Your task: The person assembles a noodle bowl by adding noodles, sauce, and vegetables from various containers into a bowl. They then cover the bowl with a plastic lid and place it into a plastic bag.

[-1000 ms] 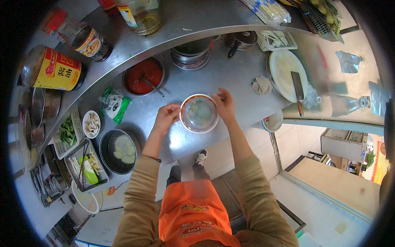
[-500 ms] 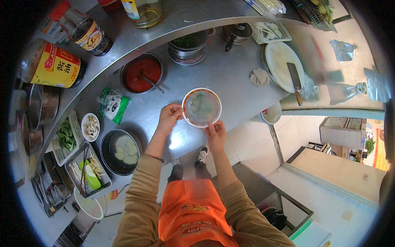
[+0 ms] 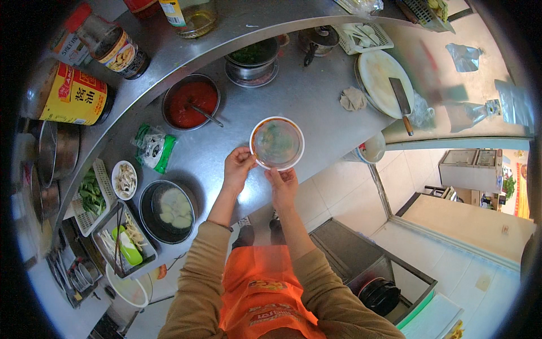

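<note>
A round white-rimmed bowl (image 3: 277,143) with a clear lid and greenish food inside is held just above the steel counter (image 3: 316,107). My left hand (image 3: 238,166) grips its left lower rim. My right hand (image 3: 283,183) holds it from below at the near edge. Both forearms in tan sleeves come up from the lower edge, over an orange apron.
A metal bowl of red sauce (image 3: 189,101) with a spoon stands to the back left. A green packet (image 3: 153,148), a dark pot of pale slices (image 3: 168,210) and a small dish (image 3: 123,179) lie left. A cutting board with a cleaver (image 3: 389,85) and a crumpled rag (image 3: 353,99) lie right.
The bowl has come off the counter and moved toward the counter's near edge. My right hand has shifted from the bowl's right side to beneath it.
</note>
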`<state>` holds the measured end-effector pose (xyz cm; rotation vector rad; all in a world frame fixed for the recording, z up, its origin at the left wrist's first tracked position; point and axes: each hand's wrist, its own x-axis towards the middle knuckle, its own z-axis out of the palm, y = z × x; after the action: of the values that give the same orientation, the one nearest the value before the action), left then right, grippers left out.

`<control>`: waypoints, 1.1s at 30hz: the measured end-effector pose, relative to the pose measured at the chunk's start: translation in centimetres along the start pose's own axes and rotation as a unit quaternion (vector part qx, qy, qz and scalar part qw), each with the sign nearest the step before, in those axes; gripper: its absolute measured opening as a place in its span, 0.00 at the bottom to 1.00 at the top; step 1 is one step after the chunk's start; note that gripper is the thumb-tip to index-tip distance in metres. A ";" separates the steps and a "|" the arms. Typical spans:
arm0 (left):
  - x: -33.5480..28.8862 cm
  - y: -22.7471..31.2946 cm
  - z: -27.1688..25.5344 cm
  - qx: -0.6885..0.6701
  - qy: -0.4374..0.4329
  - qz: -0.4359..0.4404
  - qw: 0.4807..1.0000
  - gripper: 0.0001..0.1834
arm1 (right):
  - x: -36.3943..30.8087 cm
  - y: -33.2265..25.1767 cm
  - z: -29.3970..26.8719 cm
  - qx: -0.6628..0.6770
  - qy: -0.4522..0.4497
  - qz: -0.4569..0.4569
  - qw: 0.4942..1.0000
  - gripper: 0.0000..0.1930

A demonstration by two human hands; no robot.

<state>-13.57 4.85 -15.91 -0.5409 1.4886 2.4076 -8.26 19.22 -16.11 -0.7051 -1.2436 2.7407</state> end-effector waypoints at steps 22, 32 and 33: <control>3.1 11.3 14.3 0.847 -0.354 0.144 0.370 0.73 | 2.8 -7.1 -5.0 -0.126 -0.104 0.097 0.982 0.30; 3.6 11.0 14.4 0.849 -0.348 0.119 0.379 0.74 | 6.3 -6.5 -5.2 -0.178 -0.107 -0.015 0.978 0.32; 3.8 10.6 13.8 0.842 -0.346 0.127 0.394 0.74 | 6.9 -6.4 -5.1 -0.191 -0.133 -0.020 0.972 0.32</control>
<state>-23.67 12.61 -3.49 1.0377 2.3546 -0.0655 -13.13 28.66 -17.05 -0.3281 -1.8503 2.6522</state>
